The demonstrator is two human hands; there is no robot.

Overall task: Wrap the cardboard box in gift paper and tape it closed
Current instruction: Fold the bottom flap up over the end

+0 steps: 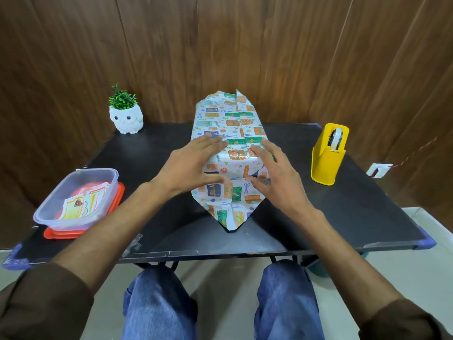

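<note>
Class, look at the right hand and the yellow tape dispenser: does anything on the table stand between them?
Nothing visible does. The right hand rests on the gift paper, and only bare black table lies between it and the tape dispenser.

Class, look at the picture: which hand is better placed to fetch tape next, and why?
Probably the right hand: the yellow tape dispenser stands on its side of the table, while the left hand can rest on the wrapped box.
</note>
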